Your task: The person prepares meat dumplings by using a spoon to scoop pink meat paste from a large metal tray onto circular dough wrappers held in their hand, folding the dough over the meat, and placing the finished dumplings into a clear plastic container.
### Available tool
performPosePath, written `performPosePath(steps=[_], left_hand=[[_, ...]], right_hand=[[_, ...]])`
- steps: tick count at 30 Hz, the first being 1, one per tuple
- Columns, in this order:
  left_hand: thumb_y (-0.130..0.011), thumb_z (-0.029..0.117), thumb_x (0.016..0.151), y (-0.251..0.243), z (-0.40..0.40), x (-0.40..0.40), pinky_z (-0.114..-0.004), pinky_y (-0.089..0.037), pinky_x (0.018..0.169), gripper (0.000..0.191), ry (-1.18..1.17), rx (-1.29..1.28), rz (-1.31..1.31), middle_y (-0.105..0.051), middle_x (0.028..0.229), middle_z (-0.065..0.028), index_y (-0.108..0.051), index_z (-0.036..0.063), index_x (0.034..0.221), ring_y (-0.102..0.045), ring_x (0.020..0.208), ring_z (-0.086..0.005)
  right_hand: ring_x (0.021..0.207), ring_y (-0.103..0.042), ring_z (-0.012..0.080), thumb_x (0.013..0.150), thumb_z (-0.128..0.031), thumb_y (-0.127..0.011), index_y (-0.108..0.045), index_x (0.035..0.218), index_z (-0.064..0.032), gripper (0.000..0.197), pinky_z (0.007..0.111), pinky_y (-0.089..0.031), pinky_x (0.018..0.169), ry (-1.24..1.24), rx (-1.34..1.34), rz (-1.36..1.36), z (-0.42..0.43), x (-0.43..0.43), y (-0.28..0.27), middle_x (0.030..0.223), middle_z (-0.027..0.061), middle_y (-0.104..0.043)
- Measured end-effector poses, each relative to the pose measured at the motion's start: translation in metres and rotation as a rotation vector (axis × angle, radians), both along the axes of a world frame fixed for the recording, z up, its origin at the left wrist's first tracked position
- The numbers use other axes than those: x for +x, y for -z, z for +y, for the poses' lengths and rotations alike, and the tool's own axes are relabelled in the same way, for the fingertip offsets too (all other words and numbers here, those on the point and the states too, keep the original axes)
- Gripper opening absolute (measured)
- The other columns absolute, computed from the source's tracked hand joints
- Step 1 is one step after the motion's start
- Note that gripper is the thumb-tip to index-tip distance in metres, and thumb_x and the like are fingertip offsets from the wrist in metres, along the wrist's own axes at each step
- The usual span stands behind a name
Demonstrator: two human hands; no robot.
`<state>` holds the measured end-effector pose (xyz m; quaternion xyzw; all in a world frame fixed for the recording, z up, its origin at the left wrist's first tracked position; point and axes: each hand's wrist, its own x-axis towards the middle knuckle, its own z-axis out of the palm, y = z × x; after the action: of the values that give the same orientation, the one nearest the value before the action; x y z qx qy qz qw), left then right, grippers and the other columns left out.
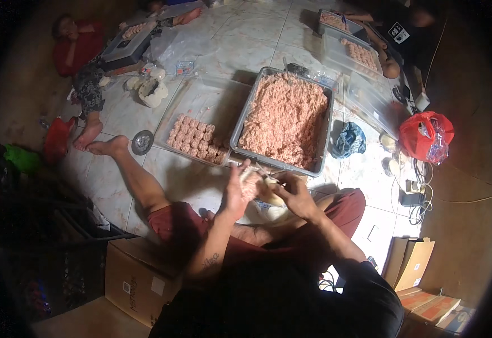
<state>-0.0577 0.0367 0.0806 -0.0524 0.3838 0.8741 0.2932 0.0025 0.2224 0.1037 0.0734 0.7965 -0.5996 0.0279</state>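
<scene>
My left hand (235, 196) is raised just below the big tub, palm turned inward, with a lump of pink ground-meat-like mix (250, 186) resting on its palm and fingers. My right hand (294, 196) holds a pale, cream-coloured piece (273, 193) and a thin utensil that points towards the lump; its kind is not clear. A grey rectangular tub (277, 162) heaped with the pink mix (284, 114) stands right before me. Left of it, a shallow clear plastic tray (212, 91) bears rows of shaped pink balls (193, 137) in its near part.
Left lie a round metal lid (142, 142) and a cracked pale shell-like bowl (153, 92). Right are a blue cloth (349, 140), a red plastic bag (426, 137) and power cables (417, 190). Two people sit beyond, beside other trays (351, 55). Cardboard boxes (138, 274) flank me.
</scene>
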Motion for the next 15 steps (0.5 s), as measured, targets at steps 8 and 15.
performPosePath(steps=[8,15], left_hand=[[-0.068,0.018,0.088,-0.044,-0.028,-0.005,-0.032,-0.052,0.087,0.040,0.393,-0.478,0.895,-0.065,0.117,-0.0117,-0.058,0.0041,0.125,-0.063,0.103,-0.0201],[-0.079,0.014,0.080,-0.002,-0.013,-0.005,-0.037,-0.053,0.078,0.029,-0.088,-0.872,1.019,-0.070,0.096,-0.0097,-0.068,0.0020,0.104,-0.067,0.088,-0.0232]], right_hand=[[0.093,-0.061,0.0121,0.092,-0.020,-0.074,-0.060,0.112,0.0045,0.035,0.028,-0.051,0.083,-0.231,-0.412,0.077,-0.016,-0.015,-0.072,0.097,0.0055,-0.067],[0.082,-0.055,0.0086,0.102,-0.017,-0.058,-0.063,0.106,-0.0016,0.017,0.026,-0.047,0.076,-0.054,-0.297,0.103,0.004,-0.001,-0.009,0.088,-0.0003,-0.063]])
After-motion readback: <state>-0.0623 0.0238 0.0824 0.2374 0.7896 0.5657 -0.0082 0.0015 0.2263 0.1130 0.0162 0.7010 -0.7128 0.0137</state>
